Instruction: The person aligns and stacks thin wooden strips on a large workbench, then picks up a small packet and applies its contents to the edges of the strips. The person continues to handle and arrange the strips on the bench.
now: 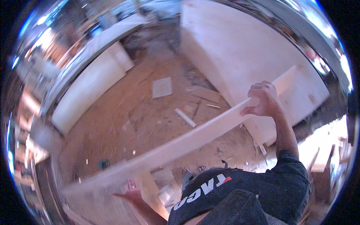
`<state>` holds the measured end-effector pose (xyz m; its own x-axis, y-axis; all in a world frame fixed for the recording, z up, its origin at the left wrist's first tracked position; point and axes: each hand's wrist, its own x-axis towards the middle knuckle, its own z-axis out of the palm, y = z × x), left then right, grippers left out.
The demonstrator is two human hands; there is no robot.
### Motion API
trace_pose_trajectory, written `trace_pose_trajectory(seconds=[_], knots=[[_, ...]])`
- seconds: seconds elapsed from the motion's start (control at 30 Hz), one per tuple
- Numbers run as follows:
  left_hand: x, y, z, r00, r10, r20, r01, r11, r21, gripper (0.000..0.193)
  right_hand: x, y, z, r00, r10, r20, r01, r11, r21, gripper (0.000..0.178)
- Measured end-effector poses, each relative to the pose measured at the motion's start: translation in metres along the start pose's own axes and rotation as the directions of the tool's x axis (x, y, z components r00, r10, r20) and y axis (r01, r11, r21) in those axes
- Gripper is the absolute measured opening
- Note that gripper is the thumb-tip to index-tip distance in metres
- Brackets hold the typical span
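A long pale wooden board (187, 143) runs slantwise in front of me, from the lower left up to the right. My right hand (264, 100) is closed round it toward its right end, fingers over the top edge and thumb on the near side. My left hand (132, 192) is by the board's lower edge at the left, thumb and fingers apart. Whether its fingertips touch the wood I cannot tell. Motion blurs the board's left end.
A large pale sheet panel (240, 48) leans at the upper right. Another pale panel (90, 84) stands along a bench at the left. On the dusty brown floor (138, 108) lie a square offcut (162, 87), a white strip (185, 117) and other scraps.
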<state>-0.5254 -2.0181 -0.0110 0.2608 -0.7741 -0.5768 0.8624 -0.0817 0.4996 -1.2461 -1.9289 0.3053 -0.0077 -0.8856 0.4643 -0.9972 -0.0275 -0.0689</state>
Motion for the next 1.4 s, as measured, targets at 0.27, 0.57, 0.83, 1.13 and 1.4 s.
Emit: trace_pose_trajectory(seconds=[0.27, 0.57, 0.83, 1.13, 1.4], knots=[[0.083, -0.065, 0.174, 0.984, 0.058, 0.166, -0.101, 0.960, 0.260, 0.088, -0.101, 0.063, 0.021, 0.943, 0.331, 0.025, -0.331, 0.943, -0.022, 0.056], [0.102, -0.142, 0.335, 0.782, 0.040, 0.623, -0.280, 0.914, 0.293, 0.076, -0.235, 0.053, 0.218, 0.635, 0.631, 0.445, -0.535, 0.775, -0.336, 0.045], [0.002, -0.272, 0.435, 0.284, -0.124, 0.951, -0.102, 0.982, 0.159, 0.070, -0.325, -0.033, 0.272, 0.481, 0.851, 0.211, -0.834, 0.518, -0.190, 0.043], [-0.153, -0.466, 0.483, 0.532, -0.447, 0.719, -0.149, 0.787, 0.599, 0.093, -0.418, -0.022, 0.276, -0.022, 0.963, 0.268, -0.994, 0.007, -0.107, 0.050], [-0.266, -0.637, 0.483, 0.360, -0.448, 0.819, -0.141, 0.841, 0.522, 0.075, -0.509, 0.037, 0.303, -0.250, 0.930, 0.269, -0.961, -0.272, 0.046, 0.051]])
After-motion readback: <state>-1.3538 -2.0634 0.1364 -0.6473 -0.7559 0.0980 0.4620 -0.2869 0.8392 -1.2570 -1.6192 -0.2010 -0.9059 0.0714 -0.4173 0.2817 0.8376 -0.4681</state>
